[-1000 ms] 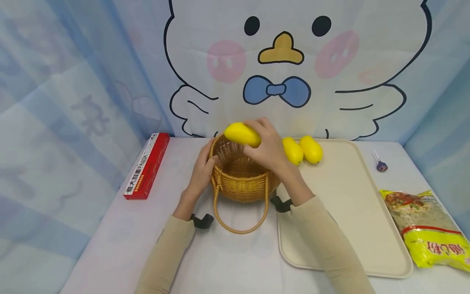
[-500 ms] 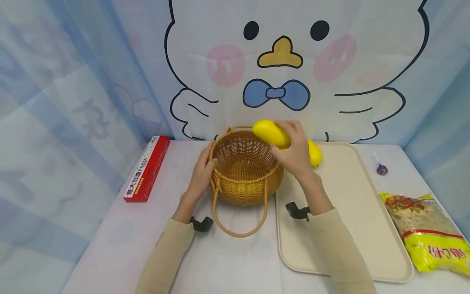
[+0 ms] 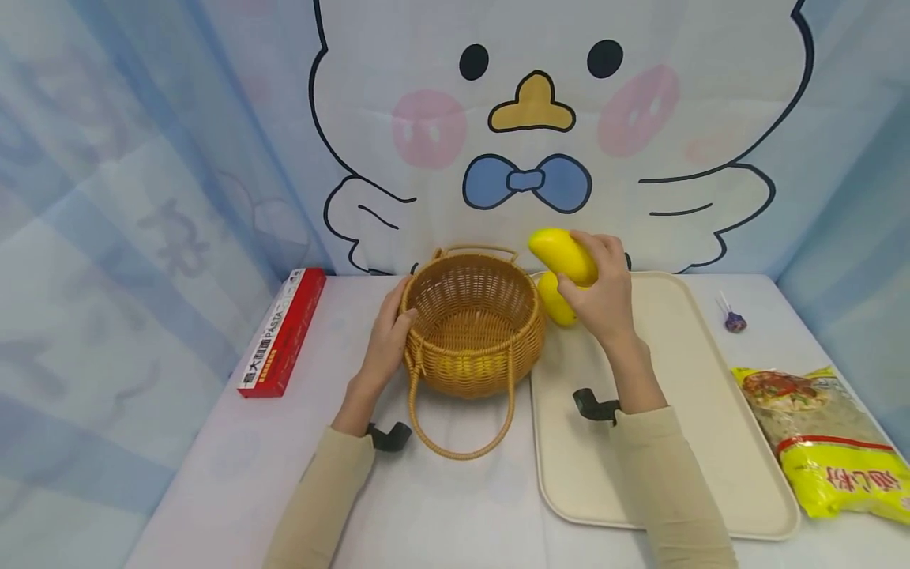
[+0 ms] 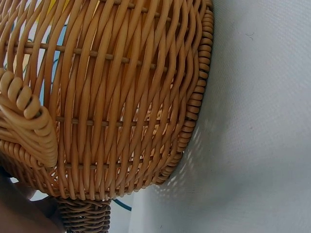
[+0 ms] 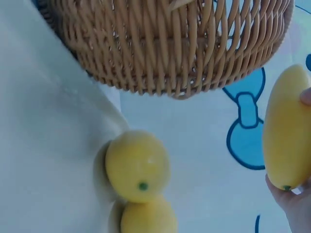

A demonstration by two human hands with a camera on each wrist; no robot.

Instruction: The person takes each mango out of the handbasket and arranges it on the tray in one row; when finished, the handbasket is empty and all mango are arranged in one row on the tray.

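Note:
A yellow mango (image 3: pixel 562 254) is gripped by my right hand (image 3: pixel 604 288), raised over the back left of the cream tray (image 3: pixel 682 442). Below it lies another mango (image 3: pixel 557 300) on the tray. The right wrist view shows two on the tray, the nearer mango (image 5: pixel 138 166) touching a second mango (image 5: pixel 149 218). My left hand (image 3: pixel 387 336) holds the left rim of the round wicker basket (image 3: pixel 476 371), thumb over the edge. The basket stands upright, its front handle folded down onto the table. In the left wrist view, the basket's woven wall (image 4: pixel 116 97) fills most of the picture.
To the left lies a red pasta box (image 3: pixel 284 336). Right of the tray are a wrapped lollipop (image 3: pixel 734 320) and a yellow bag of noodles (image 3: pixel 825 442). A printed curtain (image 3: pixel 526 221) hangs behind the table's back edge.
My right hand has carried its mango rightward, from above the basket's opening to above the tray. My left hand keeps its hold on the basket rim.

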